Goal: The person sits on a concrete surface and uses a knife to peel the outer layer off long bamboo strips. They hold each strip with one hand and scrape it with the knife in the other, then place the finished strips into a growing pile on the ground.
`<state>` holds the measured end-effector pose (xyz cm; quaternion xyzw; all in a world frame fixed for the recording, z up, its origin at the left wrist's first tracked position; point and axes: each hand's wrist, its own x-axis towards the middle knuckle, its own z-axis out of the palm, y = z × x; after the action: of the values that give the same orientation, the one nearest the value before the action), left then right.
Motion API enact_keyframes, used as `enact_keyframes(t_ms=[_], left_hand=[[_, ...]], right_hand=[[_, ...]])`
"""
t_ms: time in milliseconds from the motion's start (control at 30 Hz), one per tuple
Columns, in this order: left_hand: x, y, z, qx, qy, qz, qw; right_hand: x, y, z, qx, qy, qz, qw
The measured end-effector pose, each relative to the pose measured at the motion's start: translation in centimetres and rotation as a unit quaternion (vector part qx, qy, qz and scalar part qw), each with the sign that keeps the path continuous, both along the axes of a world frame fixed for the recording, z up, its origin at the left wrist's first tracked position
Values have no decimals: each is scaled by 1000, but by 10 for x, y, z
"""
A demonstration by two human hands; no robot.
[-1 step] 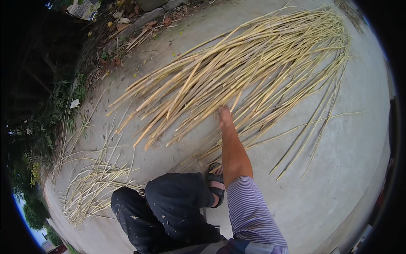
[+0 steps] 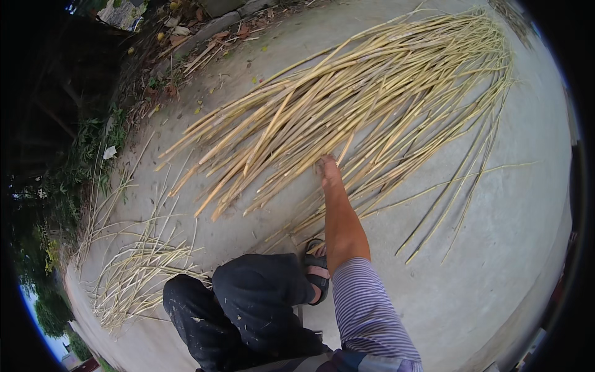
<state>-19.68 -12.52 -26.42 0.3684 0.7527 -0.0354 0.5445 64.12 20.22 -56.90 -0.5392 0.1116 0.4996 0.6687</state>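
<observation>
My right arm, in a striped sleeve, stretches forward, and my right hand (image 2: 326, 166) is at the near edge of a large pile of long, yellowish cane-like stalks (image 2: 328, 93). The hand seems to touch the stalks there. Its fingers are small, blurred and partly hidden, so I cannot make out a grip. The thicker ends of the stalks point left, while their thin tips spread out at the far right. Several loose stalks (image 2: 427, 226) lie to the right of my forearm. My left hand is out of view.
At left, a smaller heap of thin, pale stalks (image 2: 145, 266) lies on the concrete ground (image 2: 483, 279). My bent knees (image 2: 260, 288) and a sandalled foot (image 2: 317, 273) are just left of my arm. Green plants (image 2: 93, 139), dry leaves and stones border the ground at the far left.
</observation>
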Motion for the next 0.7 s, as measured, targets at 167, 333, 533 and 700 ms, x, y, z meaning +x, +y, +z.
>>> enact_keyframes(t_ms=[167, 333, 533, 700], left_hand=[[12, 5, -5, -10, 7, 11, 1000], [21, 22, -8, -12, 10, 7, 1000], [26, 25, -10, -20, 12, 10, 1000], [28, 26, -10, -19, 15, 11, 1000]], right_hand=[[-6, 16, 25, 54, 22, -111, 992], [6, 21, 13, 15, -215, -96, 972], [19, 22, 35, 5, -42, -156, 987], [36, 22, 54, 4, -58, -169, 984]])
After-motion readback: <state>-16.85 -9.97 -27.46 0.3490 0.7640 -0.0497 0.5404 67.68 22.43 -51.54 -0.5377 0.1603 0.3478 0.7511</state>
